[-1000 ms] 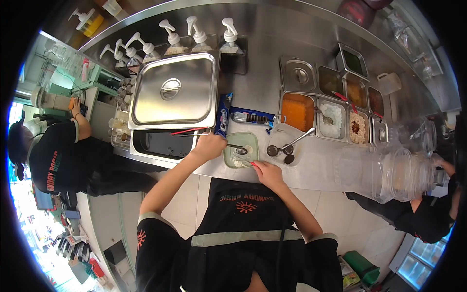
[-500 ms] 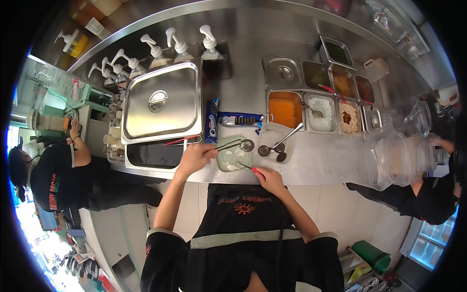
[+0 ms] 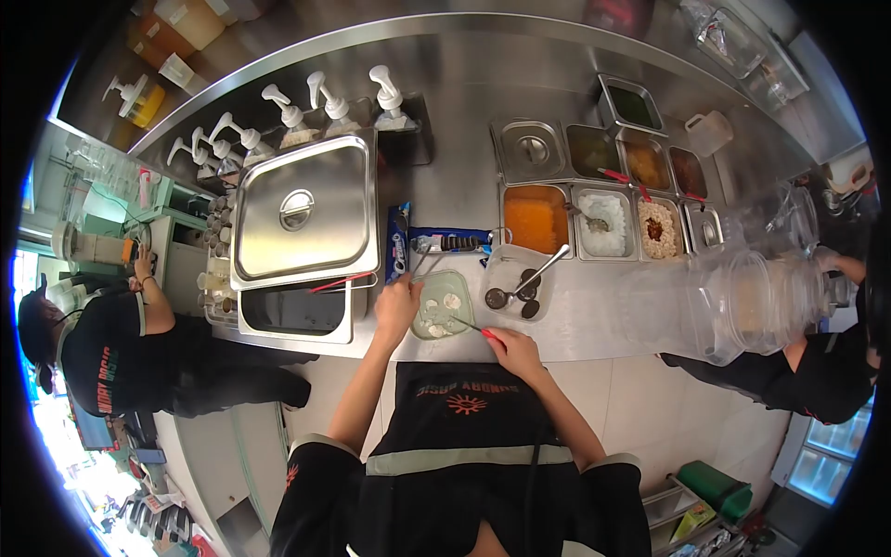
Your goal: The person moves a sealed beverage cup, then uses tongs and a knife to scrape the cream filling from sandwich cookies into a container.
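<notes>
My left hand (image 3: 399, 304) is closed round metal tongs (image 3: 426, 257), whose tips point away from me near the blue cookie packs. Pinched in my right hand (image 3: 511, 350) is a red-handled tool (image 3: 490, 335), its thin end inside the green tray (image 3: 462, 290). White creamy pieces (image 3: 452, 302) lie in that tray. Just right of it, a clear container (image 3: 542, 314) holds dark round cookies (image 3: 497, 298) and a metal spoon (image 3: 555, 257). An opened blue cookie pack (image 3: 455, 239) lies behind, beside an upright-lying blue pack (image 3: 397, 243).
A lidded steel pan (image 3: 306, 212) and pump bottles (image 3: 334, 107) stand left. Steel food pans (image 3: 535, 218) sit back right, with stacked clear containers (image 3: 724, 302) nearer. One person (image 3: 111, 343) works at far left, another (image 3: 789, 371) at far right.
My left hand has moved the tongs from over the green tray toward the cookie packs. The round piece at their tips is no longer there. The camera view has shifted.
</notes>
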The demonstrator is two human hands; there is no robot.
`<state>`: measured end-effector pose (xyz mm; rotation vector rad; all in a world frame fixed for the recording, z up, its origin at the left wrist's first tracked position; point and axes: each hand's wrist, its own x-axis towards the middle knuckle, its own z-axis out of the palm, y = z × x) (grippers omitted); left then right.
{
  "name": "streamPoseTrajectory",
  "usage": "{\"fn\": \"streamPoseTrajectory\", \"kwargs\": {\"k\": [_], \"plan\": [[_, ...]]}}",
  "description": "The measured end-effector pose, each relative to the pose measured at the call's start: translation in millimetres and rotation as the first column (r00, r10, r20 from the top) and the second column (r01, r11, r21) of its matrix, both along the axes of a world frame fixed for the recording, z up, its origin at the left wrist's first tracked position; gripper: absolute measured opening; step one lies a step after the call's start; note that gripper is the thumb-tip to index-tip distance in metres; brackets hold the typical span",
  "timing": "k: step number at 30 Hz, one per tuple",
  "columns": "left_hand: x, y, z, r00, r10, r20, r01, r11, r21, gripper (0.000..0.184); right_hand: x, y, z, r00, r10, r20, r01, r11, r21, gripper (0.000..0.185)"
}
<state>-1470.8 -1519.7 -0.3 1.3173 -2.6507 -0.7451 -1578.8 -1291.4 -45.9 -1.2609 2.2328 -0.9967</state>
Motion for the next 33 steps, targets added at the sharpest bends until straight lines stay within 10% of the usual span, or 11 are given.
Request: {"fn": "streamPoseTrajectory", "kwargs": {"k": [17,33], "plan": [[-37,-6,-4,0.976,-0.022,0.217,0.055,0.987,-0.150,0.022,-3,-1,1,1.000,0.009,-0.027,-0.007,0.999,0.044,0.022],[51,3,12,0.986,-0.149,0.070,0.157,0.979,-0.129,0.016,11,-32,6,0.957,0.187,-0.221,-0.156,0.976,0.150,0.019]]}}
